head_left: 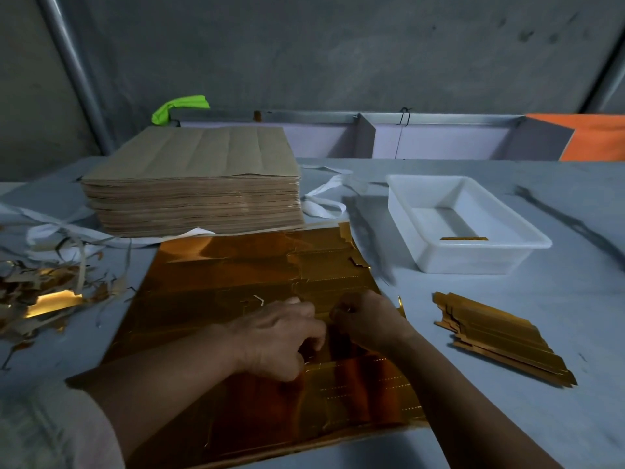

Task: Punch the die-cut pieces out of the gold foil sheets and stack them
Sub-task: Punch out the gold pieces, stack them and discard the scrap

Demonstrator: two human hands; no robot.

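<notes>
Head camera looks down on the gold foil sheet (220,282), which lies flat on the table (575,299) directly in front of the person. I take this sheet as my reference for all places.

Both hands are on the right half of the sheet. The left hand (274,336) and the right hand (367,321) are close together with curled fingers, and as far as I can judge each one pinches the foil along a cut line. The fingertips are hidden, so I cannot say which piece they hold.

To the right of the sheet, apart from it, lies a slanted stack of punched pieces (500,336), so a part of the work is done. Behind that, to the right of the sheet's far corner, stands a white tray (466,260) with one gold strip (464,238) inside. To the left of the sheet is a heap of scrap (40,292), brown and gold trimmings mixed with white strips.

On the sheet itself, the far right edge looks already torn out, while the perforated rows on its right side and the whole left half look intact. Behind the sheet, touching its far edge, stands a tall pile of brown sheets (196,184). I judge these are more foil sheets lying face down. If so, most of the task is left.
</notes>
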